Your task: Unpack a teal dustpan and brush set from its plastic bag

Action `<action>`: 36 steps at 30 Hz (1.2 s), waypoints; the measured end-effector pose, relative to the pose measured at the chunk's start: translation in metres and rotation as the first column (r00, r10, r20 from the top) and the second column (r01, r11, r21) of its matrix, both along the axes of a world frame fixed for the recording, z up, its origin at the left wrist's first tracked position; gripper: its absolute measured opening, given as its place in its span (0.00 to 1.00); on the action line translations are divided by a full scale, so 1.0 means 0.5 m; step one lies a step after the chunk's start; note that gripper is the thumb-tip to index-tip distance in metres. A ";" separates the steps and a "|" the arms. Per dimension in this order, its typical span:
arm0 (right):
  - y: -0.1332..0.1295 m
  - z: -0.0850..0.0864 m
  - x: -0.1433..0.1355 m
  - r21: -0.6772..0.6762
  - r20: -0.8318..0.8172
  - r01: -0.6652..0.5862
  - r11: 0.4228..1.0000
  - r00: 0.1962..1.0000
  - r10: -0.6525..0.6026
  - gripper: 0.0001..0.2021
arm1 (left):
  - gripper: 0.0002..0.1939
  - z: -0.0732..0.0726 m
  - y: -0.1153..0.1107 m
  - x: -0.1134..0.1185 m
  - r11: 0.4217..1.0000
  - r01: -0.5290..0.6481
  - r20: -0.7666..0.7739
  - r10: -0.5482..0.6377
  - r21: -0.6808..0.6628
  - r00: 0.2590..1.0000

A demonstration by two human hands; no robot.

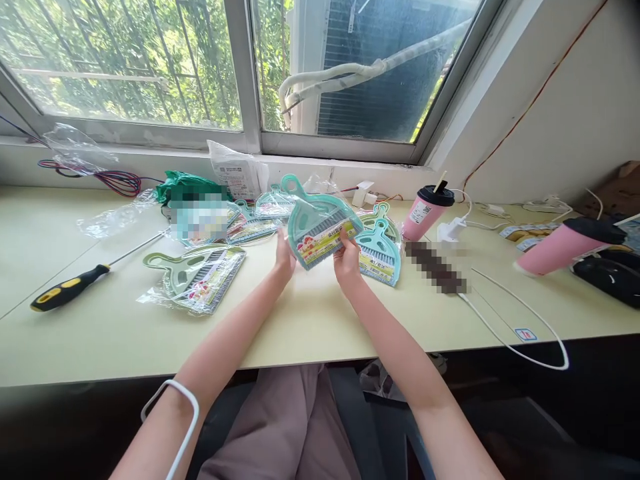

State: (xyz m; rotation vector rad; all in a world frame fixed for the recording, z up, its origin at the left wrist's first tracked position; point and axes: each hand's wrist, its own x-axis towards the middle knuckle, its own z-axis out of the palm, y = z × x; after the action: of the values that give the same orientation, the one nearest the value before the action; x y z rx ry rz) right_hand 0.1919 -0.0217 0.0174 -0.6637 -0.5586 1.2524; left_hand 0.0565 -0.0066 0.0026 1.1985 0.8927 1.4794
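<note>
A teal mini dustpan and brush set (313, 210) with a yellow printed label is held up over the table, its handle pointing away from me. My left hand (285, 257) grips its left edge, the fingers partly hidden behind it. At the lower right, my right hand (347, 260) pinches it with the thumb on the label. Beside my right hand lies another teal dustpan set (381, 250), overlapping a greener one (395, 217). To the left of my hands rests an olive-green dustpan set (200, 277) in clear wrap. Several more wrapped sets (257, 227) are piled behind.
A yellow-black screwdriver (73, 287) lies at left, near crumpled clear plastic (117, 217) and a green bag (187, 187). Pink cups (425, 213) with black lids stand at right. A white cable (543, 365) loops over the table's front edge. A window frame (340, 147) rises behind.
</note>
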 end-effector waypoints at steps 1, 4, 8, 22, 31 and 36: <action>0.007 -0.001 0.006 -0.016 -0.022 0.042 0.999 0.999 -0.042 0.09 | 0.38 0.002 -0.001 -0.005 1.000 -0.027 -0.010 0.027 -0.001 1.000; 0.027 -0.005 0.023 -0.051 -0.039 0.129 0.990 0.991 -0.131 0.10 | 0.40 0.004 -0.013 -0.012 0.997 -0.072 -0.153 0.078 0.041 0.985; 0.040 -0.009 0.035 -0.049 -0.030 0.199 0.979 0.979 -0.200 0.13 | 0.33 -0.004 -0.034 0.004 0.986 -0.118 -0.424 0.158 0.119 0.892; 0.045 -0.004 0.054 -0.063 -0.059 0.245 0.967 0.967 -0.249 0.11 | 0.25 -0.018 -0.049 0.021 0.911 -0.049 -0.828 0.395 0.410 0.397; 0.019 0.001 0.013 -0.083 -0.033 0.181 0.980 0.982 -0.184 0.09 | 0.15 0.034 -0.064 0.006 0.789 -0.145 -0.721 0.607 0.597 0.333; -0.003 -0.004 -0.025 -0.031 0.029 0.078 0.996 0.997 -0.077 0.11 | 0.16 0.039 -0.063 0.010 0.822 -0.103 -0.719 0.543 0.560 0.433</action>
State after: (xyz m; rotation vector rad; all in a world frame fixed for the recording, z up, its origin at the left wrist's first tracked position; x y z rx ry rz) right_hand 0.1796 -0.0230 0.0153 -0.7243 -0.5316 1.1828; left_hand 0.0613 -0.0383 0.0221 2.3483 1.6040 1.3720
